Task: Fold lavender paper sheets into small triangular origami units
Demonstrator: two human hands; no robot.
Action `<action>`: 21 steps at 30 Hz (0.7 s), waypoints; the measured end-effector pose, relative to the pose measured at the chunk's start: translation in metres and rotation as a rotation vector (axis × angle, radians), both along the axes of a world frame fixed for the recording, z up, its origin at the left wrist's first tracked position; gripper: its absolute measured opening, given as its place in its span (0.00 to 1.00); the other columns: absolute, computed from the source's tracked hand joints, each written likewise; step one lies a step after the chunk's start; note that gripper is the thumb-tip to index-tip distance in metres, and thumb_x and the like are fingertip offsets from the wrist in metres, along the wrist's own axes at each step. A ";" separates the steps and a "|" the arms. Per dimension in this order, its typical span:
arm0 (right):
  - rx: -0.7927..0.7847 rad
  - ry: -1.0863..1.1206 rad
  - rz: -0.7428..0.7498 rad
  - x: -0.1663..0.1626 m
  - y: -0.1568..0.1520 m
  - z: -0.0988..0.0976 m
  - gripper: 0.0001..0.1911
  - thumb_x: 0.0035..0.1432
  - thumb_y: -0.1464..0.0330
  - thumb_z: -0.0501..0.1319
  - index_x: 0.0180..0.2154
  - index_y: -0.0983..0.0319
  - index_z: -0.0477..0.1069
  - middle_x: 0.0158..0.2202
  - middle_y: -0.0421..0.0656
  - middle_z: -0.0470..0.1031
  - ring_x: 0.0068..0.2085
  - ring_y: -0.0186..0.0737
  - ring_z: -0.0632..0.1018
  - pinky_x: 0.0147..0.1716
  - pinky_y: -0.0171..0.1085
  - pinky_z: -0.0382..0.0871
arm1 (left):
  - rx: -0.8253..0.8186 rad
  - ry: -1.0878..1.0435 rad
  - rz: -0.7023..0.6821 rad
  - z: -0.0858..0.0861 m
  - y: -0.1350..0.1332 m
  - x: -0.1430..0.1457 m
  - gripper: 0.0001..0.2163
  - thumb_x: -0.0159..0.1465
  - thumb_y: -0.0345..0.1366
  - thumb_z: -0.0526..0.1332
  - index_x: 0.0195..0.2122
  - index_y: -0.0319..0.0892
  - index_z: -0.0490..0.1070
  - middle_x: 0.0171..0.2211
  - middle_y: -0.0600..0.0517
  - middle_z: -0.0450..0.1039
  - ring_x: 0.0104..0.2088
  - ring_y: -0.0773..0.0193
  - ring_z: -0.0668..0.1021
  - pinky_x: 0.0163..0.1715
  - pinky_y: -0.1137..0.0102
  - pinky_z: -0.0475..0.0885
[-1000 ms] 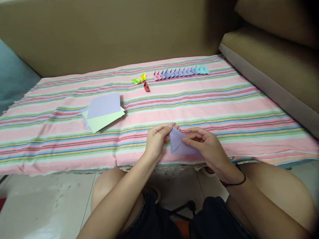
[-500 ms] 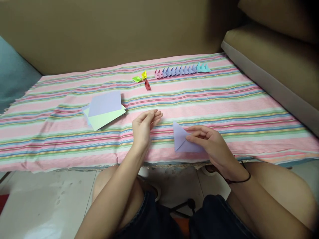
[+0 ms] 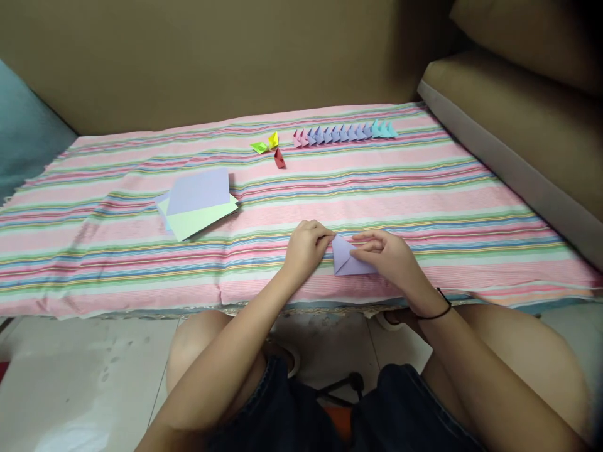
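Observation:
A lilac sheet of origami paper [image 3: 351, 260], with folds showing on its face, lies near the front edge of the striped cloth. My left hand [image 3: 306, 246] pinches its upper left corner between thumb and fingers. From the right, my right hand [image 3: 387, 254] grips the same paper, thumb on top near the point where the folds meet; it covers the paper's right end. A dark band circles my right wrist.
On the striped cloth [image 3: 155, 270], a stack of lilac and pale green paper [image 3: 200, 194] sits to the left. Farther back are a green folded piece [image 3: 259, 147], a yellow one [image 3: 273, 140], a red one [image 3: 279, 159] and a pink-to-blue row of folded pieces [image 3: 343, 133]. Cushions [image 3: 509, 125] border the right.
My left hand has moved right from above the cloth and closed on the paper's upper left corner. My right hand keeps its hold, shifted slightly up and left.

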State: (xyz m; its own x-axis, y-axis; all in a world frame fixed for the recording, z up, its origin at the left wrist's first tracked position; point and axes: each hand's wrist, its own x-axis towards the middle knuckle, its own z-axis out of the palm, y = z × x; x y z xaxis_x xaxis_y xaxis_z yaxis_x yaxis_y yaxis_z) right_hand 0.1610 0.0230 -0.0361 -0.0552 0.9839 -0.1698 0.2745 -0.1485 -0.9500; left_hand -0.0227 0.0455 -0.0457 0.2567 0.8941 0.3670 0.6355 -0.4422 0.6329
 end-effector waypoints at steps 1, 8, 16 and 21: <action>-0.006 0.003 -0.001 0.000 0.000 0.000 0.18 0.42 0.67 0.67 0.38 0.63 0.73 0.23 0.41 0.77 0.27 0.41 0.77 0.27 0.37 0.68 | -0.005 0.002 0.002 0.000 0.001 0.000 0.07 0.61 0.30 0.59 0.33 0.42 0.78 0.33 0.47 0.77 0.37 0.58 0.73 0.40 0.64 0.67; -0.041 0.013 0.010 0.000 0.001 0.000 0.18 0.42 0.67 0.67 0.39 0.63 0.73 0.23 0.40 0.75 0.27 0.38 0.75 0.28 0.36 0.66 | -0.061 0.020 -0.108 0.001 0.008 -0.008 0.07 0.55 0.32 0.66 0.36 0.42 0.78 0.34 0.47 0.77 0.38 0.59 0.75 0.41 0.63 0.67; -0.024 -0.023 0.007 0.002 0.002 -0.002 0.18 0.42 0.66 0.67 0.39 0.63 0.73 0.22 0.40 0.75 0.27 0.39 0.74 0.27 0.36 0.65 | -0.073 0.085 -0.169 0.004 0.006 -0.012 0.16 0.50 0.35 0.70 0.40 0.39 0.75 0.38 0.46 0.75 0.41 0.57 0.74 0.44 0.63 0.67; -0.034 -0.031 0.000 0.002 0.003 -0.002 0.18 0.40 0.67 0.67 0.38 0.63 0.74 0.22 0.39 0.75 0.27 0.39 0.75 0.26 0.34 0.65 | -0.097 0.195 -0.185 0.009 0.000 -0.012 0.23 0.48 0.40 0.71 0.45 0.42 0.72 0.43 0.48 0.73 0.44 0.56 0.72 0.45 0.62 0.66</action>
State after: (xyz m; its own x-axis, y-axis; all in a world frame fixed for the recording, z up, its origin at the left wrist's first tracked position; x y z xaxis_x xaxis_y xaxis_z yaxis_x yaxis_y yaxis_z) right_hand 0.1632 0.0259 -0.0381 -0.0494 0.9776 -0.2044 0.3034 -0.1803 -0.9357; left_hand -0.0350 0.0454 -0.0369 0.4757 0.8542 0.2099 0.6635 -0.5051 0.5519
